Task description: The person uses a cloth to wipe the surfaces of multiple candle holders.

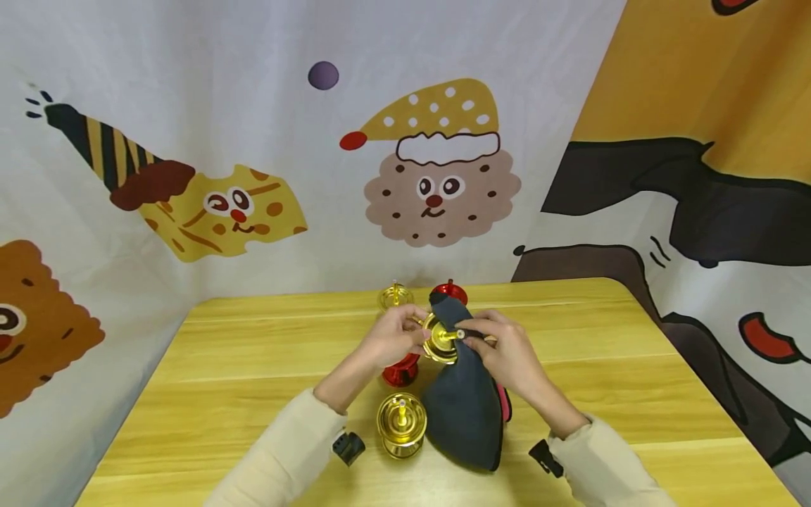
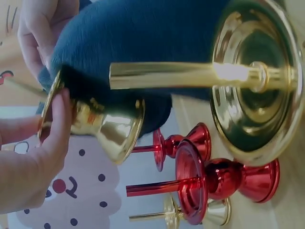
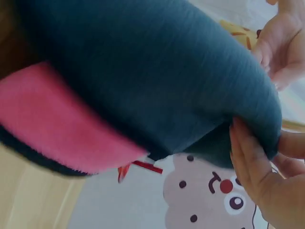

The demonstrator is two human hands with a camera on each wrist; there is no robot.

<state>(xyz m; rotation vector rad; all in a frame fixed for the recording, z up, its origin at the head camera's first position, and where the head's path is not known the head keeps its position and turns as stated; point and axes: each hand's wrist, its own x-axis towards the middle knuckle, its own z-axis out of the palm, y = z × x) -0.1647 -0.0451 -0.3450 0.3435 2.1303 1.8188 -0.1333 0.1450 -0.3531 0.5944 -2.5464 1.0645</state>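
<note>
My left hand [image 1: 389,339] pinches the dish rim of a gold candlestick [image 1: 436,346], held tilted above the table. My right hand [image 1: 509,355] grips a dark blue-grey cloth [image 1: 465,415] at the candlestick's stem. The rest of the cloth hangs down towards the table, with a pink patch [image 3: 62,117] showing on its other side. In the left wrist view the candlestick's flared base [image 2: 116,136] points away from the left fingers, partly in front of the cloth. Cloth covers some of the right fingers.
A gold candlestick [image 1: 402,422] stands at the front of the wooden table [image 1: 266,380]. Behind it is a red candlestick [image 1: 400,373]. Another gold one [image 1: 395,296] and another red one [image 1: 450,290] stand near the back edge, by a printed curtain [image 1: 253,127].
</note>
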